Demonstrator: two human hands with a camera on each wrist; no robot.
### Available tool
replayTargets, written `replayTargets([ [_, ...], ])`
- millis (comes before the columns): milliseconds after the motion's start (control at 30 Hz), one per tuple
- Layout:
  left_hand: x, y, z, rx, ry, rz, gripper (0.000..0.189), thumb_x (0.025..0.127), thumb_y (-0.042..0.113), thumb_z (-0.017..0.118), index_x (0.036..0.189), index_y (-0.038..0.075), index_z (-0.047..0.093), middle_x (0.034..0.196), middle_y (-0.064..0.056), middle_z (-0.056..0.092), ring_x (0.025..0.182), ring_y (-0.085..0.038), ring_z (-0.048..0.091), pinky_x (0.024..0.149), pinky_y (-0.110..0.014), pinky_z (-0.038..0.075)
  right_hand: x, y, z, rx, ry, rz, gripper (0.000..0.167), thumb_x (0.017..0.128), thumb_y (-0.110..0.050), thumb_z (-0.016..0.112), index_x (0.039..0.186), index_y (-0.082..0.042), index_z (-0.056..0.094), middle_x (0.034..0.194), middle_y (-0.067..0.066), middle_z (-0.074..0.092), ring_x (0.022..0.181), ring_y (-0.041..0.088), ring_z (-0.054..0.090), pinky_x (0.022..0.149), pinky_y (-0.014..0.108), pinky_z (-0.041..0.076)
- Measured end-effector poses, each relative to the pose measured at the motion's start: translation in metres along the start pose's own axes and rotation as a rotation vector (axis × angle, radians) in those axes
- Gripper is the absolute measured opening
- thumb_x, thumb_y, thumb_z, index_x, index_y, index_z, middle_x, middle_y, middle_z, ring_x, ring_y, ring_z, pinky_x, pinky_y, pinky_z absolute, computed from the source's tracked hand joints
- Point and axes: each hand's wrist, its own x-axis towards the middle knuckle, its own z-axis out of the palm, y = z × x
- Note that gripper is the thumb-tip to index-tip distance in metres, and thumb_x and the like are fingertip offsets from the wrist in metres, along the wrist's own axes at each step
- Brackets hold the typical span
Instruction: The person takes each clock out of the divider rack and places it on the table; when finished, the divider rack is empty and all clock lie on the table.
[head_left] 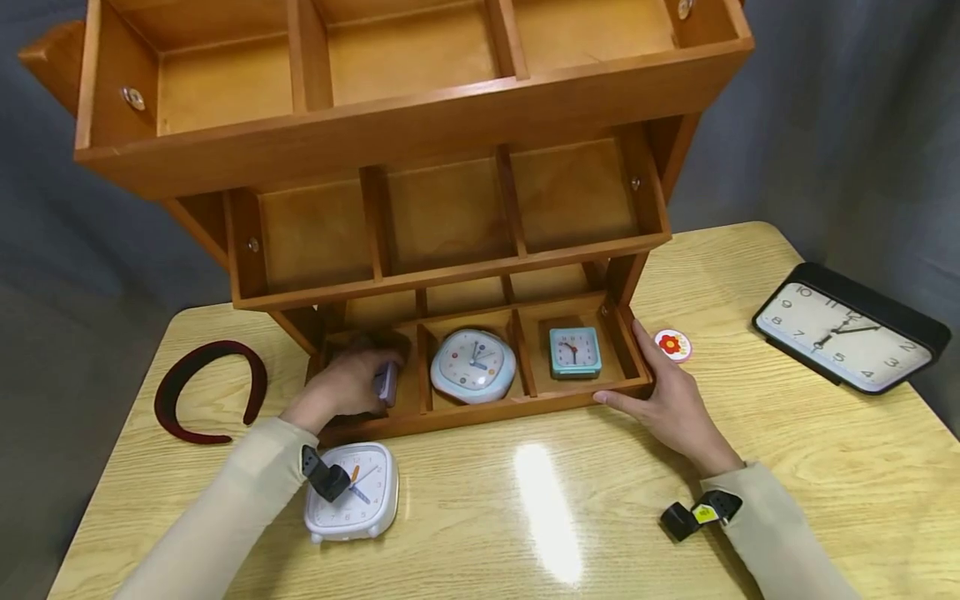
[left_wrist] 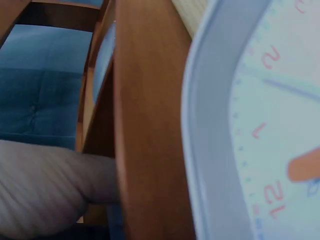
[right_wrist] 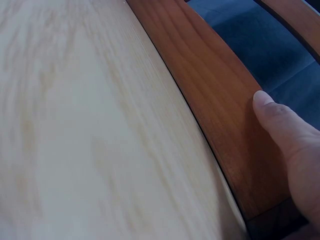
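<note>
My left hand [head_left: 352, 382] reaches into the left compartment of the bottom wooden tray [head_left: 487, 411]. It holds a small lavender object [head_left: 386, 383], mostly hidden by the hand. In the left wrist view, the thumb [left_wrist: 95, 175] goes down behind the tray's front wall. My right hand [head_left: 675, 408] grips the tray's front right corner, thumb [right_wrist: 272, 112] along the front and fingers along the side. A rounded light-blue and white clock [head_left: 474, 365] lies in the middle compartment. The right compartment holds a small square turquoise clock [head_left: 575, 352].
Two upper tiers of the wooden box [head_left: 420, 108] overhang the bottom tray. A white alarm clock [head_left: 378, 500] sits under my left wrist. To the left lies a dark red headband [head_left: 167, 400]. A round flower badge [head_left: 673, 345] and a black-framed clock [head_left: 847, 333] are at right.
</note>
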Motion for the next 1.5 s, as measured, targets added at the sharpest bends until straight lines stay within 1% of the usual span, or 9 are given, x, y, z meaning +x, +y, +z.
replayTargets([
  [133, 0.0, -0.002, 0.004, 0.03, 0.04, 0.028, 0.051, 0.064, -0.001, 0.077, 0.113, 0.008, 0.064, 0.108, -0.018, 0.057, 0.099, -0.031, 0.052, 0.083, -0.046, 0.049, 0.0, -0.001, 0.0, 0.003, 0.0, 0.0, 0.108, 0.077, -0.036, 0.08, 0.156, -0.016, 0.009, 0.155, 0.023, 0.029, 0.13, 0.048, 0.044, 0.098, 0.059, 0.042],
  [400, -0.001, -0.002, 0.004, 0.076, 0.065, 0.049, 0.047, 0.066, 0.0, 0.078, 0.111, 0.008, 0.064, 0.102, -0.013, 0.062, 0.099, -0.03, 0.054, 0.087, -0.047, 0.048, 0.0, 0.0, 0.002, 0.011, 0.001, 0.001, 0.108, 0.077, -0.036, 0.08, 0.156, -0.016, 0.01, 0.155, 0.023, 0.029, 0.13, 0.048, 0.043, 0.099, 0.059, 0.041],
  [633, -0.007, 0.0, -0.004, 0.021, 0.036, -0.02, 0.06, 0.064, 0.001, 0.079, 0.121, 0.008, 0.062, 0.111, -0.017, 0.061, 0.098, -0.031, 0.056, 0.085, -0.047, 0.048, 0.001, 0.0, 0.003, 0.015, -0.016, 0.014, 0.108, 0.077, -0.038, 0.08, 0.156, -0.018, 0.009, 0.156, 0.023, 0.027, 0.133, 0.048, 0.04, 0.101, 0.06, 0.039],
  [800, -0.013, 0.006, -0.014, 0.017, 0.053, -0.038, 0.064, 0.063, 0.002, 0.079, 0.124, 0.008, 0.061, 0.108, -0.018, 0.064, 0.093, -0.03, 0.057, 0.081, -0.044, 0.048, 0.002, 0.0, 0.002, 0.023, -0.015, 0.007, 0.108, 0.077, -0.037, 0.08, 0.156, -0.017, 0.009, 0.155, 0.024, 0.028, 0.13, 0.048, 0.043, 0.099, 0.059, 0.041],
  [900, -0.019, 0.013, -0.021, -0.007, 0.073, -0.029, 0.064, 0.062, 0.0, 0.078, 0.124, 0.007, 0.061, 0.107, -0.017, 0.066, 0.093, -0.03, 0.058, 0.082, -0.044, 0.048, 0.001, 0.0, 0.001, 0.022, -0.009, 0.006, 0.108, 0.077, -0.037, 0.08, 0.156, -0.017, 0.01, 0.154, 0.024, 0.03, 0.13, 0.048, 0.044, 0.099, 0.059, 0.041],
  [1000, -0.028, 0.023, -0.027, -0.026, 0.12, 0.019, 0.064, 0.062, -0.001, 0.08, 0.123, 0.007, 0.062, 0.106, -0.016, 0.067, 0.094, -0.03, 0.058, 0.082, -0.045, 0.048, 0.001, 0.0, 0.001, 0.02, -0.004, 0.003, 0.108, 0.077, -0.036, 0.081, 0.156, -0.017, 0.01, 0.154, 0.025, 0.03, 0.129, 0.048, 0.044, 0.099, 0.06, 0.041],
  [1200, -0.05, 0.053, -0.032, -0.059, 0.179, 0.117, 0.065, 0.063, 0.001, 0.083, 0.123, 0.014, 0.062, 0.11, -0.014, 0.062, 0.088, -0.026, 0.056, 0.07, -0.037, 0.047, 0.001, 0.0, -0.001, 0.004, 0.012, -0.01, 0.108, 0.076, -0.036, 0.081, 0.156, -0.017, 0.011, 0.153, 0.025, 0.031, 0.128, 0.049, 0.045, 0.098, 0.06, 0.041],
  [1333, -0.063, 0.073, -0.027, -0.082, 0.167, 0.149, 0.066, 0.065, 0.002, 0.082, 0.125, 0.019, 0.061, 0.11, -0.009, 0.06, 0.087, -0.022, 0.053, 0.067, -0.029, 0.043, 0.001, 0.001, -0.001, -0.001, 0.022, -0.019, 0.108, 0.076, -0.034, 0.082, 0.156, -0.016, 0.011, 0.153, 0.026, 0.032, 0.128, 0.049, 0.045, 0.098, 0.06, 0.041],
  [1500, -0.075, 0.093, -0.012, -0.111, 0.137, 0.154, 0.067, 0.065, 0.004, 0.084, 0.126, 0.02, 0.061, 0.114, -0.003, 0.059, 0.094, -0.022, 0.052, 0.072, -0.029, 0.044, 0.001, 0.002, 0.001, 0.002, 0.019, -0.021, 0.108, 0.076, -0.034, 0.082, 0.156, -0.014, 0.012, 0.153, 0.025, 0.032, 0.128, 0.048, 0.046, 0.097, 0.06, 0.041],
])
